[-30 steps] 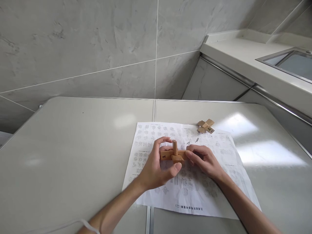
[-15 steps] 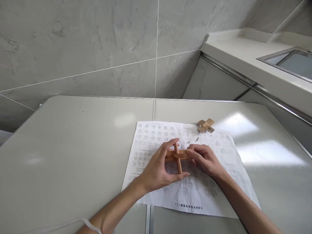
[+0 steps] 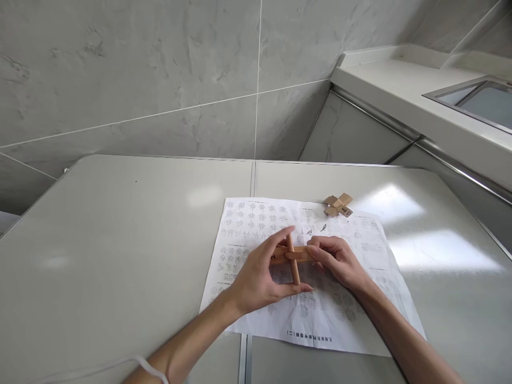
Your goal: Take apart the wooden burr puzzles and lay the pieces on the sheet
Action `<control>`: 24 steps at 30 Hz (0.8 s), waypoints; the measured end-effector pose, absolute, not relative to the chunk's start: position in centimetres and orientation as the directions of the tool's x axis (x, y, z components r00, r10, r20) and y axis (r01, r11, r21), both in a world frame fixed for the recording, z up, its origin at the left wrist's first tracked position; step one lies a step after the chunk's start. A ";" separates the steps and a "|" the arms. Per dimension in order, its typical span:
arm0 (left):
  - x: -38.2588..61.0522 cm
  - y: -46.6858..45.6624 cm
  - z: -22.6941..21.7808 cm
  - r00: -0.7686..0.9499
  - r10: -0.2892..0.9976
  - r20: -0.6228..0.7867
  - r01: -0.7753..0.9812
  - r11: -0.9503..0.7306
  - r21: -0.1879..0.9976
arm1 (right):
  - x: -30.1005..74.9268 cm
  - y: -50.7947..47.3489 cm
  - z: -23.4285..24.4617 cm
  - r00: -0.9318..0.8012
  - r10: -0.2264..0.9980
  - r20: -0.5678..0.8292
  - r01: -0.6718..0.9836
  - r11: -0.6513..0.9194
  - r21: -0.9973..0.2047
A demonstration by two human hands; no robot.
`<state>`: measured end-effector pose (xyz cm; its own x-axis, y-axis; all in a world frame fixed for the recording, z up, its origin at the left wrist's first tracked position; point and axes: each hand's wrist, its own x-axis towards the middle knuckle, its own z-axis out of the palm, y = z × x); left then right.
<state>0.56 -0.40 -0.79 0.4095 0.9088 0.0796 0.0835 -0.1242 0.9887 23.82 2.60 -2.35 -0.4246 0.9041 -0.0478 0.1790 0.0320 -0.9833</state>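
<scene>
A partly joined wooden burr puzzle (image 3: 301, 256) is held just above the printed sheet (image 3: 264, 323). It has a flat bar lying left to right, marked with a 2 near its left end, and a round rod (image 3: 295, 272) standing crosswise over it. My left hand (image 3: 256, 274) spans the rod, with the thumb at its near end and a finger at its far end. The left part of the bar runs behind that hand's fingers. My right hand (image 3: 340, 261) pinches the bar's right end between thumb and curled fingers.
Another wooden puzzle (image 3: 338, 205), cross-shaped and marked 3, rests at the sheet's far edge. A pale table (image 3: 120, 256) with a centre seam carries everything. Beyond it rise a grey tiled wall (image 3: 160, 64) and, at right, a white counter (image 3: 384, 80). A white cord (image 3: 140, 362) crosses my left forearm.
Both hands keep the same grip on the puzzle. The rod and bar have barely shifted, and the whole view has moved very slightly.
</scene>
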 end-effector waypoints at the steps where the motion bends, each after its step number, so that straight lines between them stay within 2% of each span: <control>1: 0.5 -0.4 -0.7 0.409 0.911 0.054 0.083 -0.096 0.992 | 23.8 2.6 -2.4 -0.428 0.903 -0.043 0.182 0.039 -0.983; 7: 0.5 -0.3 -0.7 0.417 0.909 0.012 0.103 -0.060 0.993 | 24.0 2.6 -2.5 -0.431 0.902 -0.020 0.193 0.071 -0.979; 12: 0.5 -0.5 -1.2 0.374 0.926 0.046 0.104 -0.091 0.990 | 23.6 2.6 -2.2 -0.408 0.913 -0.022 0.213 0.071 -0.974; 17: 0.7 -0.8 -1.4 0.323 0.941 0.101 0.124 -0.148 0.981 | 23.3 2.4 -1.9 -0.350 0.937 -0.009 0.160 0.050 -0.986; 20: 0.6 -0.9 -1.5 0.270 0.953 0.135 0.212 -0.195 0.958 | 23.2 2.4 -1.9 -0.315 0.948 0.046 0.107 0.084 -0.991; 24: 0.5 -0.8 -1.6 0.219 0.965 0.145 0.278 -0.204 0.939 | 23.2 2.6 -2.0 -0.366 0.916 0.165 0.016 0.184 -0.983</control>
<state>0.52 -0.82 -1.58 0.2187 0.9650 0.1450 0.2775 -0.2040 0.9388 23.20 2.60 -2.00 -0.3656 0.9160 0.1650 0.0164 0.1835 -0.9829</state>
